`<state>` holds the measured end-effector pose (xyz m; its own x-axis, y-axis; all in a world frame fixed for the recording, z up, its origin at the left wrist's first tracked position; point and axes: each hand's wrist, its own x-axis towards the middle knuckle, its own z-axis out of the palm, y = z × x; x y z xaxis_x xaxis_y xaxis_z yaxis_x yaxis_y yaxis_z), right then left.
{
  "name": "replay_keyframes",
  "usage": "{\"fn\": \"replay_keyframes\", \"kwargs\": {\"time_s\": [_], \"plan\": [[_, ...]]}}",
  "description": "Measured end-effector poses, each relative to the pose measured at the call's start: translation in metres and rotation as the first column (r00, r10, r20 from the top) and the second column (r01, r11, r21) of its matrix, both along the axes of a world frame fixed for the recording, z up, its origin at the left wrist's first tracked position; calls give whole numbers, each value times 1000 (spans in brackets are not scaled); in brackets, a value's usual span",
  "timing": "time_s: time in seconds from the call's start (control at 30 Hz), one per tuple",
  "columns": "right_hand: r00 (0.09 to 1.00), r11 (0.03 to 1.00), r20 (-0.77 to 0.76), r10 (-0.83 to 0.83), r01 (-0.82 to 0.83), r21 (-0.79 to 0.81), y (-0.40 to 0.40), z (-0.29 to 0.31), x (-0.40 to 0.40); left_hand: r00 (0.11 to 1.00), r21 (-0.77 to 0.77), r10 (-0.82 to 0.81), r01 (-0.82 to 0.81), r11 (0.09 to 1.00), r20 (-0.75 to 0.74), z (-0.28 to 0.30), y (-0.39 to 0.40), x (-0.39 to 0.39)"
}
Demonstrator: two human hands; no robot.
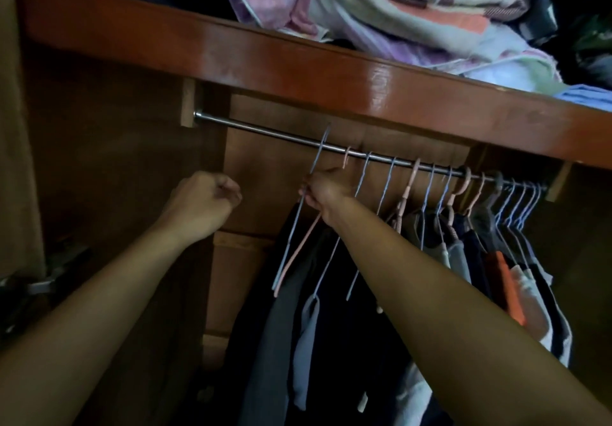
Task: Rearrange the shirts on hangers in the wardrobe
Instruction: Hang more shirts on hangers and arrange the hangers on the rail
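Steel rail (271, 137) runs from upper left down to the right under the wooden shelf (298, 61). My left hand (203, 202) hangs below its bare stretch, fingers curled on nothing. Just right, my right hand (323, 192) pinches the necks of a blue hanger (293, 227) and a pink hanger (298, 250), hooks up at the rail, arms slanting down-left below my fingers. Further right, shirts (463, 243) hang crowded on hangers. I read no writing.

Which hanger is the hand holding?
The right hand grips the leftmost hanger on the rail, a grey-blue wire one. Its hook sticks up higher than the other hooks, which hang to the right.
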<state>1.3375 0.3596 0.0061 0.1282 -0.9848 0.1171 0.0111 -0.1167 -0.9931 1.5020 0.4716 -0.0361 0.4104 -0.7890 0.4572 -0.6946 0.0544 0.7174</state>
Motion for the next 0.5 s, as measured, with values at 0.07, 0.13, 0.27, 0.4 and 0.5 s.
{"fn": "replay_keyframes", "kwargs": {"time_s": [0.07, 0.13, 0.27, 0.4, 0.5], "plan": [[999, 999, -31, -30, 29, -25, -8, 0, -4, 1000, 6, -25, 25, 1000, 6, 0, -5, 1], [997, 998, -61, -54, 52, -41, -15, 1, -9, 999, 1, -41, 41, 999, 8, 1, -10, 3], [983, 999, -181, -27, 20, -36, -21, 3, -15, 998, -20, -63, 63, 998, 15, 3, -22, 1], [962, 999, -273, -4, -9, -45, -22, 9, -12, 989, -22, -149, 149, 989, -14, 3, -31, -6], [927, 998, -375, -4, -19, -60, -23, 12, -12, 983, -17, -179, 179, 984, -36, 2, -35, -11]]}}
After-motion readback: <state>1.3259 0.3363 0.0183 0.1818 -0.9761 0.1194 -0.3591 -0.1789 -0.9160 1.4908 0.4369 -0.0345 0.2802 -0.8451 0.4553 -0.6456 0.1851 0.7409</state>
